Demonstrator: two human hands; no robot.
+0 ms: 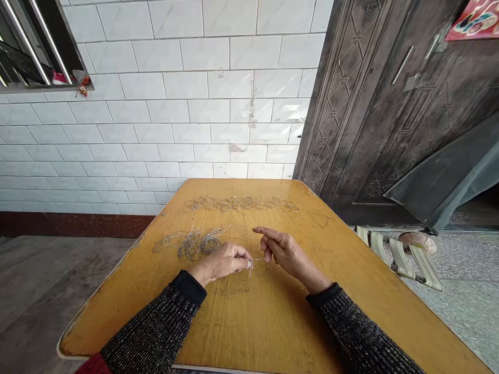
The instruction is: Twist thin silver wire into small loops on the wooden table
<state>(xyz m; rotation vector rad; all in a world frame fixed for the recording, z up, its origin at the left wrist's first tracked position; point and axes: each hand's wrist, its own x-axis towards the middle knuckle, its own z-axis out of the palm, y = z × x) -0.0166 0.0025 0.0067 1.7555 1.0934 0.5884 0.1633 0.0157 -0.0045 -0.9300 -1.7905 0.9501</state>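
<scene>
Above the yellow-brown, wood-grained table point(237, 332), my left hand point(225, 261) pinches one thin, silvery wire point(258, 259), and my right hand point(286, 253) grips its straight part. Upon this table lie tangled, round wire coils point(211, 242).

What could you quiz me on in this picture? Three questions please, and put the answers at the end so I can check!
1. Which hand is closer to the pile of wire: A, right, or B, left?
2. True or false: the row of wire rings is lying on the floor.
3. Fill in the missing word: the window has shiny metal ____ across it.

Key: 1. B, the left hand. 2. False; the rings are on the table. 3. Bars.
</scene>
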